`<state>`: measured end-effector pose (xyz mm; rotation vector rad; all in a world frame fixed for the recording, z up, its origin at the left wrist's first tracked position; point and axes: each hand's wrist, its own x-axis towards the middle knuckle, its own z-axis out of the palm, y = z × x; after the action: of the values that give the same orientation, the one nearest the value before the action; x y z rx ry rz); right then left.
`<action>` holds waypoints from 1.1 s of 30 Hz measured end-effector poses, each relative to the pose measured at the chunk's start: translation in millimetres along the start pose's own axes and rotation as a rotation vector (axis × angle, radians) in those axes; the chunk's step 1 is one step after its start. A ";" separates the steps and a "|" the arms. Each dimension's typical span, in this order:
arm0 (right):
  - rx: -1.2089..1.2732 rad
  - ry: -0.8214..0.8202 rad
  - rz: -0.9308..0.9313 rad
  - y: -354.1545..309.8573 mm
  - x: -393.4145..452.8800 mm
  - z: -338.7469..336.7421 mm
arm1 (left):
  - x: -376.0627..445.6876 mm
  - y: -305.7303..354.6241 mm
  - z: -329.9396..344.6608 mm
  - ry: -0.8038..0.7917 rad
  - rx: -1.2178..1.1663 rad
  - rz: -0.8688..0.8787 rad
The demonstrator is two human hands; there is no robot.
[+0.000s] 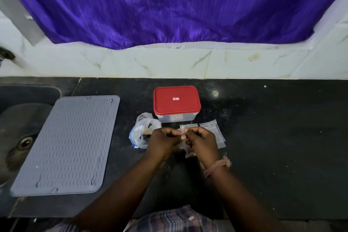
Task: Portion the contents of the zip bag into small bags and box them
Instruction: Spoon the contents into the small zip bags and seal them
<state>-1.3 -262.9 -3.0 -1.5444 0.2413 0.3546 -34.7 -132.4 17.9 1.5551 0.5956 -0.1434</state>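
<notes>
A clear box with a red lid stands shut on the black counter. Just in front of it, my left hand and my right hand both pinch the top of a small clear bag that hangs between them. Brown bits show in its lower end near my right palm. The crumpled zip bag with a blue strip lies left of my hands, its mouth open. A few empty small bags lie flat to the right, partly hidden behind my right hand.
A grey ribbed silicone mat lies to the left, overlapping the edge of a dark sink. White marble-look tiles and a purple curtain rise behind the counter. Bare black counter stretches to the right.
</notes>
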 end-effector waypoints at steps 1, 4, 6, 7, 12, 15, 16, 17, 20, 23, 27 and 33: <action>-0.004 -0.017 0.022 -2.3 0.7 0.0 | -0.9 2.4 -3.0 -0.008 -0.016 -0.018; -0.233 -0.031 -0.120 -8.1 4.2 1.7 | 3.7 6.1 -11.4 0.066 0.097 0.043; -0.513 -0.005 -0.310 -14.5 7.3 4.7 | 7.2 11.2 -17.1 0.183 0.347 0.172; -0.631 0.011 -0.389 -18.5 8.2 7.1 | 9.0 13.0 -19.3 0.227 0.472 0.254; -0.795 0.027 -0.540 -34.1 12.7 31.8 | 14.8 28.1 -33.8 0.318 0.922 0.503; -0.660 0.026 -0.431 -42.7 14.0 46.5 | 13.8 41.3 -38.0 0.240 0.991 0.507; -0.612 0.037 -0.383 -43.7 14.4 51.4 | 14.4 40.9 -38.3 0.240 1.004 0.564; -0.575 0.050 -0.343 -44.3 14.2 55.9 | 14.7 40.4 -39.0 0.261 1.001 0.607; -0.563 0.023 -0.320 -41.0 16.6 63.5 | 18.6 37.8 -47.2 0.340 0.932 0.585; -0.571 -0.093 -0.358 -37.1 19.7 65.3 | 21.0 35.5 -58.4 0.403 0.908 0.505; -0.577 -0.205 -0.449 -28.2 24.6 71.2 | 27.2 27.8 -76.5 0.557 0.872 0.475; -1.015 -0.192 -0.374 4.1 36.5 67.3 | 35.7 7.7 -101.6 0.616 0.367 -0.046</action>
<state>26.3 -193.3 -19.1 -2.4728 -0.4548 0.3382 -28.0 -24.6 18.3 1.9521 1.1360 0.2149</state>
